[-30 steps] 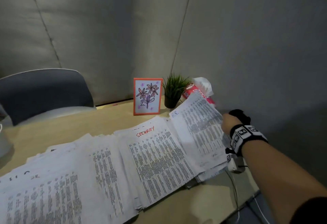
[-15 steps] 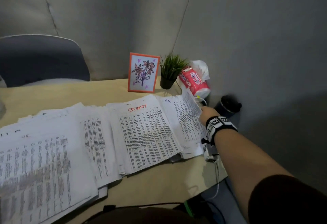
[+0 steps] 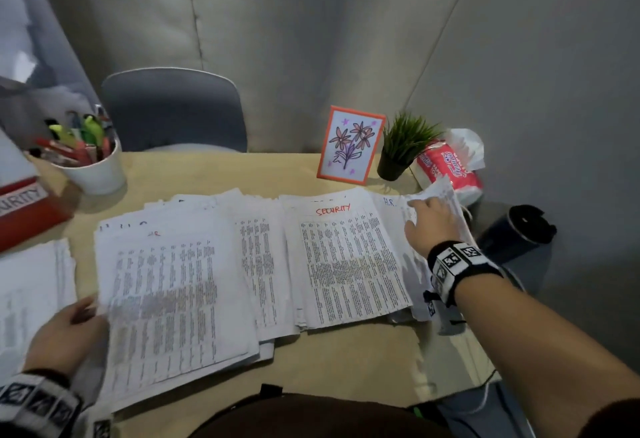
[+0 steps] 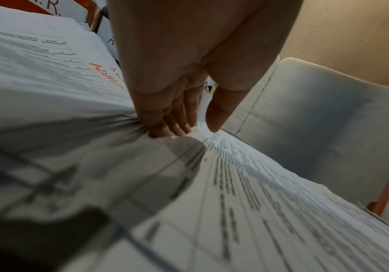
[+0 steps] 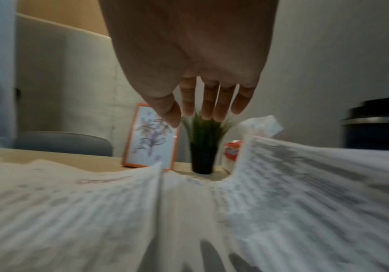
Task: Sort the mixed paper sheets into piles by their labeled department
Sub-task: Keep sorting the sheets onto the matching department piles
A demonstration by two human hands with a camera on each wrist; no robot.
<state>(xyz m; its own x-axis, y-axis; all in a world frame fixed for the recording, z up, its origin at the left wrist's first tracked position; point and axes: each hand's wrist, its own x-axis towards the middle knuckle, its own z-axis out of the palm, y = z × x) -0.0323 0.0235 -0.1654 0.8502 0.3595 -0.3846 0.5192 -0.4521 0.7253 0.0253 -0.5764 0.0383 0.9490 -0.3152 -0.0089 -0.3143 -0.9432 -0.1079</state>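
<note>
Printed sheets lie in overlapping piles on the wooden table (image 3: 346,361). My left hand (image 3: 86,309) pinches the left edge of the top sheets of the front stack (image 3: 173,299), fingers (image 4: 172,119) under, thumb on top. A pile headed SECURITY (image 3: 346,264) lies right of centre, and beyond it a pile marked H.R. (image 3: 389,202). My right hand (image 3: 415,219) hovers over the H.R. pile, fingers (image 5: 212,103) straight and holding nothing. A sheet (image 5: 293,165) beside it curls upward. A pile headed ADMIN (image 4: 49,64) lies at the far left.
A white cup of pens (image 3: 91,167) and a red box (image 3: 24,216) stand at the back left. A flower card (image 3: 349,145), small plant (image 3: 401,150) and tissue pack (image 3: 446,167) line the back right. A black cup (image 3: 516,229) sits off the table's right edge, a chair (image 3: 173,108) behind.
My right hand lowered the raised sheet onto the H.R. pile and let it go. The view swung left, and my left hand now shows at the front stack.
</note>
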